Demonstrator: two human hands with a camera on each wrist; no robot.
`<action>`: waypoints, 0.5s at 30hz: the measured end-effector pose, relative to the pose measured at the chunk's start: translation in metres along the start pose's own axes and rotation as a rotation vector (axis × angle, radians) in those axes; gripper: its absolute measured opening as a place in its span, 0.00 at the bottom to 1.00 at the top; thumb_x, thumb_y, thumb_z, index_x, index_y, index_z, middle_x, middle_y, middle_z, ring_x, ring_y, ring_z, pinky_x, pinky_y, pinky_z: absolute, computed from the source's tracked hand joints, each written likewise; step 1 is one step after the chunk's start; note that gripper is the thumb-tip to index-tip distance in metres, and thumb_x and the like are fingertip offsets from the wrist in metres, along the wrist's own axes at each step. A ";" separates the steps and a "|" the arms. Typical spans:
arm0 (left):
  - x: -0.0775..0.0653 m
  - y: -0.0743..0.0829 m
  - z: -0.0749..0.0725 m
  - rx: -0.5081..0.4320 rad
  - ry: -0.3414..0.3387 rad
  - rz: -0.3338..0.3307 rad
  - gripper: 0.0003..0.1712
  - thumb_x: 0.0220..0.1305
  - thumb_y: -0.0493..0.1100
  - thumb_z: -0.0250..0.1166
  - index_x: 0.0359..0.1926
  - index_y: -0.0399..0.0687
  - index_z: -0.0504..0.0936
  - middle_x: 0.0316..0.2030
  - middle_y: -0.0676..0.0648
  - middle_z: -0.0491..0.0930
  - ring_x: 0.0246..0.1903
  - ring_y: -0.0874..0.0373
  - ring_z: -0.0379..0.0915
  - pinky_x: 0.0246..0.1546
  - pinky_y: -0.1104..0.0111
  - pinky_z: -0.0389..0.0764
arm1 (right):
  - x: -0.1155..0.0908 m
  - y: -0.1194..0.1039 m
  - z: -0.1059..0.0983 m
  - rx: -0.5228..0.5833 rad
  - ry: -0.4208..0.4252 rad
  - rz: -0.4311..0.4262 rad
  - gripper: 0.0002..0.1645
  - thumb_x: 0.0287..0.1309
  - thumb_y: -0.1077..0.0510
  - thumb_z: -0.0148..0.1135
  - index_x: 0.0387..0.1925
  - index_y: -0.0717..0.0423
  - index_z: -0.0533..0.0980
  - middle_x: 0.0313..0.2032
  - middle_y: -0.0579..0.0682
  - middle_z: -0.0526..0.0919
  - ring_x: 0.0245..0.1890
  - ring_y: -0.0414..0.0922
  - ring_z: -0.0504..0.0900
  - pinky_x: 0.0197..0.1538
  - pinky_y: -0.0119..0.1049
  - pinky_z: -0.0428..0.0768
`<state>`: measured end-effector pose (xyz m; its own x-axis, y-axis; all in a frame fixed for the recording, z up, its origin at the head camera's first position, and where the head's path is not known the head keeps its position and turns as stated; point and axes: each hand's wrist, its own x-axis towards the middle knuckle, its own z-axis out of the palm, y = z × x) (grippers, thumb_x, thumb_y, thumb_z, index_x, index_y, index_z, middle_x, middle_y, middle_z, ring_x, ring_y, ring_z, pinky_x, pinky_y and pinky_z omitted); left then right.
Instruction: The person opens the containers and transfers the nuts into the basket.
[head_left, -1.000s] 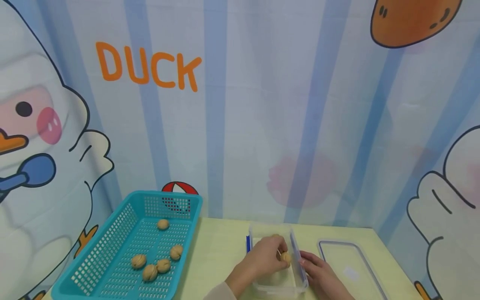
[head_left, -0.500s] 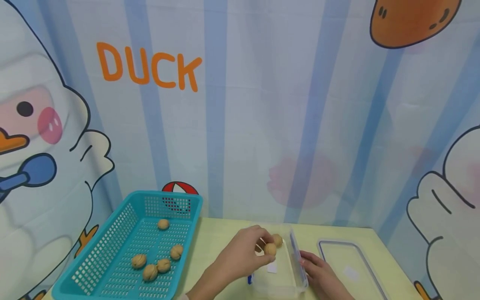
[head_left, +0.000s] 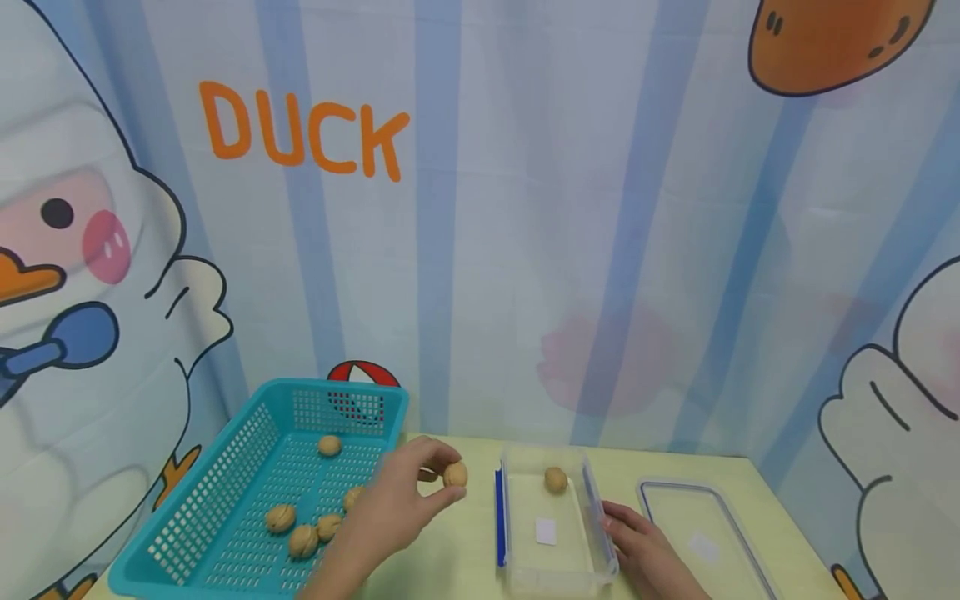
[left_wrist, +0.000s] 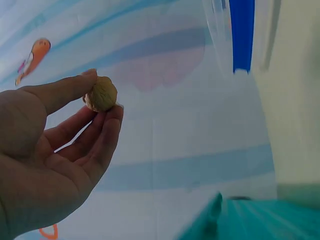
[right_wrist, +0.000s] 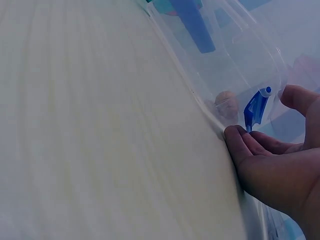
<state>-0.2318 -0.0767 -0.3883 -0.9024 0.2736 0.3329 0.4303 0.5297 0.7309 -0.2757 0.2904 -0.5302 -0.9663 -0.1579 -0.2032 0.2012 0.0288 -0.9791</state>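
Note:
My left hand (head_left: 397,496) pinches a walnut (head_left: 454,475) between thumb and fingertips, in the gap between the turquoise basket (head_left: 399,417) and the clear plastic container (head_left: 525,577). The left wrist view shows that walnut (left_wrist: 102,94) at the fingertips. Another walnut (head_left: 556,480) lies in the far part of the container, beyond a small white paper square (head_left: 546,532). My right hand (head_left: 647,546) holds the container's right side. In the right wrist view its fingertips sit low on the wall beside a blue latch (right_wrist: 256,109), the thumb near the upper edge.
Several walnuts (head_left: 281,518) lie in the basket, which stands at the left of the pale yellow table (head_left: 465,533). A clear lid (head_left: 705,500) lies flat to the right of the container. Behind the table hangs a striped curtain (head_left: 487,250) with cartoon ducks.
My left hand has lifted a walnut out of the container and carried it left to beside the basket. My right hand has stayed on the container's side.

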 end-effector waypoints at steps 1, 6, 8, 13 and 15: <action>-0.001 -0.004 -0.004 -0.003 0.020 -0.019 0.14 0.66 0.39 0.76 0.51 0.48 0.85 0.43 0.55 0.83 0.46 0.56 0.81 0.48 0.67 0.86 | 0.000 0.000 0.000 0.001 0.000 -0.002 0.47 0.80 0.45 0.57 0.77 0.77 0.53 0.75 0.73 0.61 0.72 0.57 0.70 0.73 0.59 0.70; -0.009 -0.021 -0.027 0.039 0.115 -0.116 0.16 0.64 0.38 0.77 0.51 0.48 0.86 0.43 0.55 0.83 0.47 0.56 0.82 0.51 0.61 0.86 | -0.001 0.003 0.001 0.007 0.005 0.001 0.47 0.80 0.45 0.58 0.77 0.77 0.54 0.74 0.72 0.63 0.71 0.57 0.71 0.73 0.59 0.71; -0.011 -0.029 -0.036 0.063 0.139 -0.148 0.17 0.64 0.38 0.77 0.52 0.48 0.86 0.44 0.53 0.84 0.48 0.54 0.83 0.53 0.58 0.86 | -0.001 0.003 0.001 0.009 0.004 0.004 0.47 0.80 0.45 0.58 0.77 0.77 0.54 0.74 0.71 0.63 0.71 0.56 0.71 0.73 0.58 0.71; -0.014 -0.056 -0.053 0.071 0.165 -0.209 0.19 0.68 0.39 0.75 0.57 0.43 0.84 0.49 0.49 0.85 0.52 0.51 0.82 0.57 0.54 0.84 | -0.002 0.002 0.000 0.005 0.008 0.000 0.46 0.80 0.45 0.57 0.78 0.76 0.54 0.75 0.71 0.62 0.71 0.55 0.70 0.73 0.56 0.71; -0.015 -0.067 -0.058 0.070 0.171 -0.229 0.19 0.68 0.40 0.75 0.58 0.42 0.84 0.49 0.48 0.85 0.53 0.49 0.82 0.57 0.53 0.84 | -0.002 0.002 0.000 0.003 0.011 -0.001 0.46 0.80 0.45 0.57 0.78 0.76 0.54 0.75 0.72 0.62 0.71 0.55 0.70 0.73 0.56 0.71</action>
<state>-0.2488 -0.1624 -0.4079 -0.9645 0.0049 0.2640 0.2105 0.6176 0.7578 -0.2733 0.2906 -0.5313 -0.9682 -0.1469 -0.2023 0.2006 0.0261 -0.9793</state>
